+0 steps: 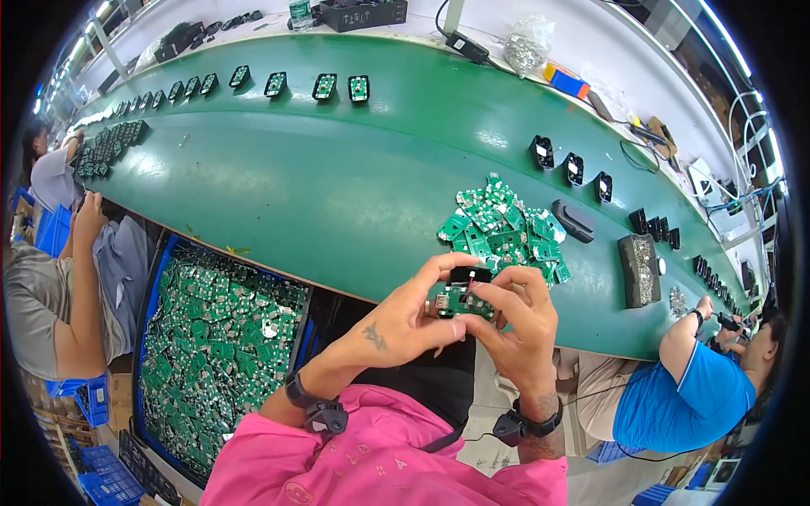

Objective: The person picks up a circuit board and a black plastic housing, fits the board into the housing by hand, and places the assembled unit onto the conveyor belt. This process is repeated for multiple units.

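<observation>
Both hands are closed together at the near edge of the green work table. My left hand (396,325) grips a small green circuit board (456,301) from its left side, its thumb below and index finger over the top. A silver metal connector shows at the board's left end. My right hand (525,325) pinches the same board from the right. Against the board's far side is a black plastic housing (469,274), partly hidden by the fingers. Just beyond the hands lies a loose pile of green circuit boards (498,219).
A blue-edged bin (219,354) full of boards stands left below the table. Black housings with boards (324,86) line the far side; black housings (574,169) stand at right. A dark block (639,270) lies nearby. Co-workers sit left and right (683,396).
</observation>
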A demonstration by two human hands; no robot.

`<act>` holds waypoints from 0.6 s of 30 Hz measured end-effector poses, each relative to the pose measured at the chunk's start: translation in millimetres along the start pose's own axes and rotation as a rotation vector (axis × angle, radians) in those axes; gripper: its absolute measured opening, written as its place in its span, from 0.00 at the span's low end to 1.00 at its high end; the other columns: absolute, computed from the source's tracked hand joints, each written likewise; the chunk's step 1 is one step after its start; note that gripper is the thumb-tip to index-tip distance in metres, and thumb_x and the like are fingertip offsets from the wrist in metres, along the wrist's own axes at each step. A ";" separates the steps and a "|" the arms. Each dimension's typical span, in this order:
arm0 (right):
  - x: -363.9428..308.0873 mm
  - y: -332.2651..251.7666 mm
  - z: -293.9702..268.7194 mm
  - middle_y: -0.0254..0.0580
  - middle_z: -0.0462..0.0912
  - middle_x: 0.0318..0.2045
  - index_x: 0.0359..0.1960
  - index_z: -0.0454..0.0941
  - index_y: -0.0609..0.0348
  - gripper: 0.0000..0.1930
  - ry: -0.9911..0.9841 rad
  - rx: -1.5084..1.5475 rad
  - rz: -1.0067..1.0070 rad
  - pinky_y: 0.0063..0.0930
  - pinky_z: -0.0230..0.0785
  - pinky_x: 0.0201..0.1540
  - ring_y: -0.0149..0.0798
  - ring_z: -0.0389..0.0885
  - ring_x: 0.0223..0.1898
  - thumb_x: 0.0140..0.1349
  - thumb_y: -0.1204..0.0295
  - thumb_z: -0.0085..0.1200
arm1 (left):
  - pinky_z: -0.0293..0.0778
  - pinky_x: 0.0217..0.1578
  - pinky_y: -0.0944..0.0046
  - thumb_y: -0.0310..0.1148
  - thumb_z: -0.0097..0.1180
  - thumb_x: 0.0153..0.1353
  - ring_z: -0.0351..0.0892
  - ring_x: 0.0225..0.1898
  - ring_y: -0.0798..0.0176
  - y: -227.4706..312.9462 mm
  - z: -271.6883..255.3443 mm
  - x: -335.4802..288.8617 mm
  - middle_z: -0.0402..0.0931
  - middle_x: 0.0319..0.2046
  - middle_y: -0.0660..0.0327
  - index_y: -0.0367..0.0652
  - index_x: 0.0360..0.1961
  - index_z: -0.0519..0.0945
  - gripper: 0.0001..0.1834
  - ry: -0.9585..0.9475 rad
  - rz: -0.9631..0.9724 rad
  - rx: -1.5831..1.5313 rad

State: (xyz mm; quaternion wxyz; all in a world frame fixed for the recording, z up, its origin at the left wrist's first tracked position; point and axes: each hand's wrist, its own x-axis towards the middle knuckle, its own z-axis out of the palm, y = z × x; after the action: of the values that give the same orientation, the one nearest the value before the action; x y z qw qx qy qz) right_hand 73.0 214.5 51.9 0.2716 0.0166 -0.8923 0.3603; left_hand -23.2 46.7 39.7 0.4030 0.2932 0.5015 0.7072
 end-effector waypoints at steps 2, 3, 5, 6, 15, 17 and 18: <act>-1.5 1.8 3.5 0.37 0.71 0.39 0.41 0.84 0.59 0.20 -0.030 0.048 -0.001 0.21 0.69 0.28 0.28 0.76 0.32 0.44 0.74 0.75 | 0.74 0.30 0.72 0.21 0.52 0.63 0.80 0.34 0.70 -3.1 -2.3 1.2 0.74 0.46 0.59 0.47 0.70 0.59 0.34 0.029 -0.025 -0.012; -0.5 -0.4 3.0 0.37 0.71 0.39 0.41 0.84 0.59 0.20 -0.031 0.050 -0.004 0.21 0.69 0.28 0.28 0.76 0.32 0.44 0.74 0.75 | 0.74 0.31 0.71 0.21 0.49 0.65 0.80 0.33 0.70 -3.5 -3.1 1.3 0.74 0.46 0.59 0.47 0.69 0.59 0.32 0.060 -0.052 -0.024; 1.5 -6.7 -0.4 0.37 0.71 0.39 0.40 0.85 0.59 0.17 -0.072 0.024 0.057 0.21 0.65 0.29 0.28 0.74 0.32 0.47 0.75 0.73 | 0.74 0.32 0.71 0.21 0.47 0.66 0.77 0.34 0.72 -3.9 0.7 -0.2 0.74 0.46 0.60 0.46 0.69 0.60 0.30 0.093 -0.053 0.024; 0.1 -6.0 -0.2 0.37 0.71 0.39 0.40 0.85 0.59 0.17 -0.072 0.023 0.056 0.21 0.65 0.29 0.28 0.74 0.32 0.47 0.75 0.73 | 0.74 0.34 0.72 0.22 0.45 0.67 0.74 0.34 0.74 -4.9 3.2 -0.7 0.73 0.45 0.62 0.45 0.69 0.61 0.28 0.122 -0.055 0.072; -8.4 -18.8 12.2 0.33 0.75 0.29 0.37 0.85 0.60 0.06 -0.004 0.231 0.301 0.22 0.61 0.30 0.26 0.70 0.28 0.58 0.79 0.62 | 0.75 0.39 0.66 0.23 0.48 0.68 0.77 0.38 0.69 -17.8 13.5 -0.4 0.76 0.46 0.53 0.41 0.66 0.63 0.25 0.225 0.146 0.515; -9.9 -24.1 16.8 0.36 0.78 0.30 0.35 0.84 0.62 0.03 0.026 0.184 0.194 0.22 0.63 0.31 0.27 0.74 0.29 0.59 0.80 0.60 | 0.75 0.42 0.62 0.22 0.48 0.67 0.78 0.41 0.60 -17.9 15.5 -1.1 0.75 0.49 0.49 0.40 0.66 0.64 0.25 0.252 0.170 0.513; -12.5 -19.6 19.9 0.39 0.80 0.31 0.36 0.82 0.62 0.03 0.046 0.173 0.114 0.22 0.66 0.29 0.29 0.77 0.28 0.61 0.81 0.58 | 0.74 0.45 0.59 0.22 0.48 0.67 0.80 0.45 0.52 -17.9 16.1 -1.7 0.74 0.52 0.44 0.40 0.65 0.64 0.25 0.278 0.195 0.513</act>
State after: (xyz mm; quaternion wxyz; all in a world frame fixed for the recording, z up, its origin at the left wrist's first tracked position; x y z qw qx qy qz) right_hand 78.7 184.9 46.3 0.2689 -0.0192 -0.8508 0.4510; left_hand -4.2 55.9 28.1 0.1738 0.3326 0.6834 0.6263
